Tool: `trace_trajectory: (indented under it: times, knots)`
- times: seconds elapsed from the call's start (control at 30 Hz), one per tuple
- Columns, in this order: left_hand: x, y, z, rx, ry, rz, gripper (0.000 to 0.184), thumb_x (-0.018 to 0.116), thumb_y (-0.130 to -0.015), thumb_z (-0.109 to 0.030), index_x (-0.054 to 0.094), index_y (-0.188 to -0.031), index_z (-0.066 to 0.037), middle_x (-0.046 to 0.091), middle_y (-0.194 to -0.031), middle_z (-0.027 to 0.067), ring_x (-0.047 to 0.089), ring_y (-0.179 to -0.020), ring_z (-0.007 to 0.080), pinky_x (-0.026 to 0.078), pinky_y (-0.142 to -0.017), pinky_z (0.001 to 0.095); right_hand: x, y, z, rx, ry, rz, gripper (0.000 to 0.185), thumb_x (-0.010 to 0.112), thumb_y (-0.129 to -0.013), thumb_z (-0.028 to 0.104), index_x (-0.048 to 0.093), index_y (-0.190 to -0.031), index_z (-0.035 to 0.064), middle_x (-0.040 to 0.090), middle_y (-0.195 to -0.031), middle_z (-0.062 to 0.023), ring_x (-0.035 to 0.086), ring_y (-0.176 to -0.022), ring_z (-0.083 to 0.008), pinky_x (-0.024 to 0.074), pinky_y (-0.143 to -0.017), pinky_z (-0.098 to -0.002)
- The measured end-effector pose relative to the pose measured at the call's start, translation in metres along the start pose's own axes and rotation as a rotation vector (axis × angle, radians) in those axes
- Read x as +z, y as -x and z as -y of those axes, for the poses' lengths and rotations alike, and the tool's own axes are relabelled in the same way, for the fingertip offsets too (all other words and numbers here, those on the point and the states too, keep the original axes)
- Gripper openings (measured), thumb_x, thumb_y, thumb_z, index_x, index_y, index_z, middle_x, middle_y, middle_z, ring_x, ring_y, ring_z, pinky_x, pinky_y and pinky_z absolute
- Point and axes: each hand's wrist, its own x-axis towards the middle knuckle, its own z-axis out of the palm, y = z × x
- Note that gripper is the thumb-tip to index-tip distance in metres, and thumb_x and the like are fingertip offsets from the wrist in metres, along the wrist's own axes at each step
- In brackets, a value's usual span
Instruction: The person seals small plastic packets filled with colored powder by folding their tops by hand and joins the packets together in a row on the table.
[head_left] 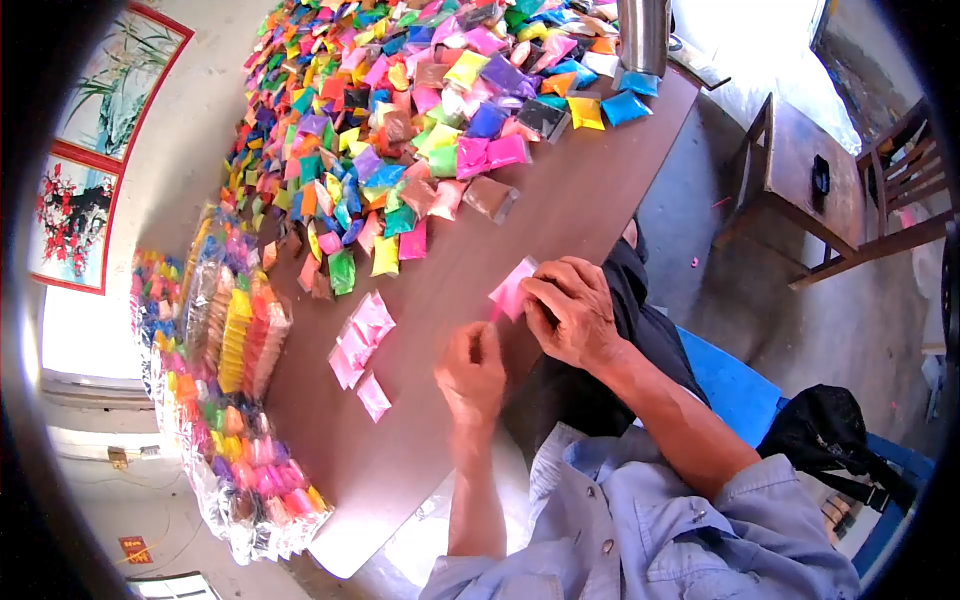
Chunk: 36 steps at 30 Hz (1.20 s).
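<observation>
My right hand point(572, 308) pinches the edge of a small pink packet point(513, 288) above the brown table point(440, 285). To its left, my left hand point(471, 368) is raised with its fingers curled together, somewhat blurred. A thin pink strip shows between the packet and my left hand; whether the fingers hold it is too small to tell. Left of my hands, several light pink packets point(362, 335) lie in an overlapping group on the table, with one point(374, 397) at its lower end.
A large heap of colourful packets point(400, 120) covers the far part of the table. Plastic-wrapped bundles of packets point(235, 340) line the left edge. A metal cylinder point(644, 38) stands at the far right corner. A wooden chair point(815, 180) and a black bag point(825, 435) are at the right.
</observation>
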Motion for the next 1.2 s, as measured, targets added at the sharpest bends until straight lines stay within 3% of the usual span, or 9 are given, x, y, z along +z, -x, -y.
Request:
trace_trajectory:
  times: [0.1,0.3,0.57,0.7,0.8,0.93,1.0,1.1,1.2]
  knots:
    - [0.004,0.005,-0.008,0.023,0.002,-0.008,0.008,0.070,-0.094,-0.011,0.072,-0.096,-0.003,0.071,-0.078,0.0142,0.070,-0.067,0.0277,0.055,-0.064,0.0379,-0.001,-0.001,0.001,0.000,-0.002,0.011,0.021,0.074,-0.080,0.010,0.068,-0.100,0.0131,0.064,-0.105,-0.0070,0.061,-0.103,-0.0309,0.0461,-0.091,-0.0423]
    - [-0.007,-0.004,0.004,-0.136,-0.083,-0.012,0.008,0.071,-0.094,-0.010,0.070,-0.093,-0.002,0.070,-0.076,0.0145,0.069,-0.066,0.0272,0.054,-0.061,0.0388,0.001,0.000,-0.001,0.006,0.010,0.023,0.022,0.076,-0.080,0.011,0.069,-0.100,0.0134,0.065,-0.105,-0.0068,0.061,-0.104,-0.0309,0.0460,-0.092,-0.0427]
    - [0.010,-0.006,-0.012,0.086,-0.012,-0.028,0.006,0.071,-0.093,-0.010,0.071,-0.093,-0.004,0.072,-0.083,0.0151,0.070,-0.068,0.0299,0.055,-0.062,0.0384,0.003,0.001,-0.001,0.006,0.004,0.006,0.022,0.077,-0.079,0.011,0.069,-0.099,0.0138,0.065,-0.104,-0.0063,0.061,-0.104,-0.0311,0.0461,-0.092,-0.0439]
    - [0.009,-0.012,-0.007,0.017,-0.059,-0.016,0.005,0.072,-0.091,-0.008,0.070,-0.091,-0.004,0.071,-0.082,0.0151,0.069,-0.067,0.0320,0.054,-0.061,0.0399,0.002,0.000,-0.001,-0.003,0.003,-0.006,0.022,0.077,-0.078,0.009,0.069,-0.098,0.0139,0.066,-0.103,-0.0052,0.061,-0.102,-0.0302,0.0467,-0.090,-0.0428]
    - [0.004,-0.019,-0.003,0.033,-0.132,-0.047,0.008,0.072,-0.092,-0.008,0.069,-0.092,-0.001,0.068,-0.073,0.0146,0.068,-0.064,0.0229,0.054,-0.062,0.0362,0.003,0.000,0.000,0.003,0.009,-0.014,0.023,0.078,-0.077,0.009,0.069,-0.098,0.0141,0.065,-0.102,-0.0043,0.062,-0.101,-0.0295,0.0468,-0.089,-0.0421]
    - [0.002,-0.020,-0.007,-0.013,-0.134,-0.047,0.008,0.072,-0.092,-0.008,0.068,-0.091,-0.001,0.068,-0.075,0.0148,0.068,-0.066,0.0233,0.054,-0.061,0.0362,0.002,-0.001,0.000,0.005,0.006,-0.011,0.023,0.079,-0.076,0.009,0.069,-0.097,0.0143,0.065,-0.101,-0.0044,0.062,-0.101,-0.0290,0.0466,-0.088,-0.0420]
    - [0.002,-0.017,-0.015,0.039,-0.045,-0.029,0.005,0.071,-0.091,-0.007,0.067,-0.090,-0.005,0.069,-0.079,0.0154,0.066,-0.063,0.0348,0.053,-0.058,0.0420,0.003,-0.001,0.000,-0.003,0.001,-0.027,0.024,0.079,-0.077,0.010,0.069,-0.098,0.0144,0.065,-0.101,-0.0047,0.062,-0.101,-0.0293,0.0464,-0.089,-0.0421]
    - [0.014,-0.008,-0.008,0.163,-0.090,-0.072,0.005,0.071,-0.091,-0.007,0.067,-0.089,-0.005,0.069,-0.078,0.0154,0.068,-0.065,0.0362,0.053,-0.058,0.0428,0.001,-0.001,0.002,0.010,0.003,-0.010,0.025,0.079,-0.076,0.009,0.072,-0.099,0.0126,0.067,-0.102,-0.0038,0.063,-0.102,-0.0294,0.0463,-0.091,-0.0412]
    - [0.012,-0.013,-0.002,0.100,-0.135,-0.072,0.005,0.071,-0.090,-0.007,0.067,-0.090,-0.005,0.070,-0.079,0.0154,0.069,-0.068,0.0363,0.054,-0.060,0.0434,0.002,0.001,0.000,0.004,0.013,-0.007,0.024,0.079,-0.076,0.009,0.072,-0.099,0.0125,0.066,-0.101,-0.0038,0.063,-0.101,-0.0291,0.0461,-0.091,-0.0413]
